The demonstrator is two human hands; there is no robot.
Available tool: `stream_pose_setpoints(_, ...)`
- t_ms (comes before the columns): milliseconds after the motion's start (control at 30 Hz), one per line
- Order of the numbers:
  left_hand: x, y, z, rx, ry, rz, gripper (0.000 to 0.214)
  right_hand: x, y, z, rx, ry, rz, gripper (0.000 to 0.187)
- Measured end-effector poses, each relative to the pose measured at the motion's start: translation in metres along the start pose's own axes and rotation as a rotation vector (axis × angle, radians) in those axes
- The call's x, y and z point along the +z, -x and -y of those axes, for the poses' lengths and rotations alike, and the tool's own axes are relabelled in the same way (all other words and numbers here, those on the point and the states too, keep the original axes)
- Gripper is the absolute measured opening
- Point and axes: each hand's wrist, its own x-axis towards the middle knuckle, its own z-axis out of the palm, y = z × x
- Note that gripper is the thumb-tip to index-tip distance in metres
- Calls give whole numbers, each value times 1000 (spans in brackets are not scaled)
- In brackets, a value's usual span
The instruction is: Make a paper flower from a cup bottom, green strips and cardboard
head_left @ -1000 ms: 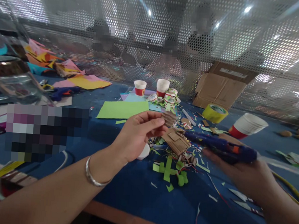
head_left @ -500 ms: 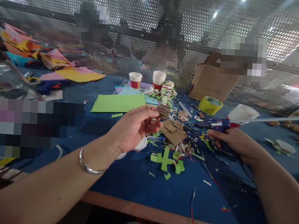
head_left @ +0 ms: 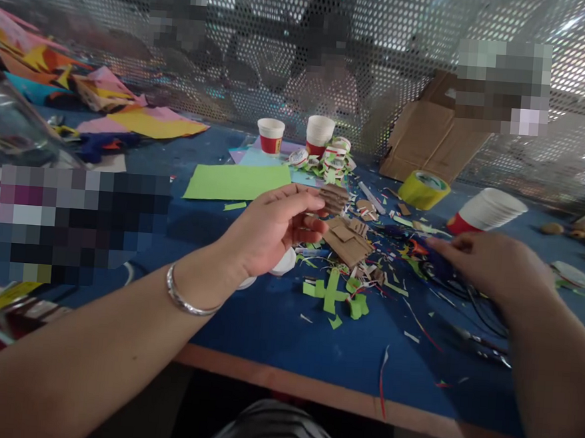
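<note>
My left hand (head_left: pixel 276 228) is closed in a pinch on a small piece of corrugated cardboard (head_left: pixel 334 198), held just above the blue table (head_left: pixel 265 324). Below it lies a pile of cardboard pieces (head_left: pixel 348 244) among paper scraps. My right hand (head_left: pixel 489 266) is low on the table at the right, its fingers laid around a dark blue glue gun (head_left: pixel 432 261) that rests on the surface. The gun's black cord (head_left: pixel 471 305) trails under my wrist. A silver bangle (head_left: pixel 187 298) sits on my left wrist.
Green paper strips (head_left: pixel 334 295) and white lids (head_left: pixel 284 264) lie near my left hand. Farther back are a green sheet (head_left: pixel 238 180), two paper cups (head_left: pixel 270 135), a tipped cup stack (head_left: pixel 488 211), a yellow tape roll (head_left: pixel 423 188) and a cardboard box (head_left: pixel 432 145). People sit behind a perforated screen (head_left: pixel 234 55).
My right hand has brought the glue gun down from in front of me to lie on the table. My left hand has kept the cardboard piece, hardly moving.
</note>
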Motion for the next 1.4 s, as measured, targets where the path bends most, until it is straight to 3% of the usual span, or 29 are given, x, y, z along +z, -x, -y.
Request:
stream_pose_setpoints(100,0,-1,1,21,-25,-9,7,-3,17,25,-35,-60,22,37)
stream_pose_setpoints(200,1,-1,2,26,-55,-22,11,-1,37,57,-319,-333,222,32)
stream_pose_setpoints(333,4,-1,3,29,-76,-19,13,3,52,78,-553,-416,379,17)
stream_pose_setpoints(633,6,-2,8,22,-122,4,13,22,54,90,-755,-276,363,26)
stream_pose_setpoints(900,6,-2,8,10,-107,1,13,20,52,105,-792,-146,429,34)
stream_pose_setpoints(1233,4,-3,12,4,-29,-5,16,19,50,109,-805,-134,464,20)
stream_pose_setpoints(1400,4,-4,12,-8,-46,-22,15,21,49,109,-769,-160,483,26)
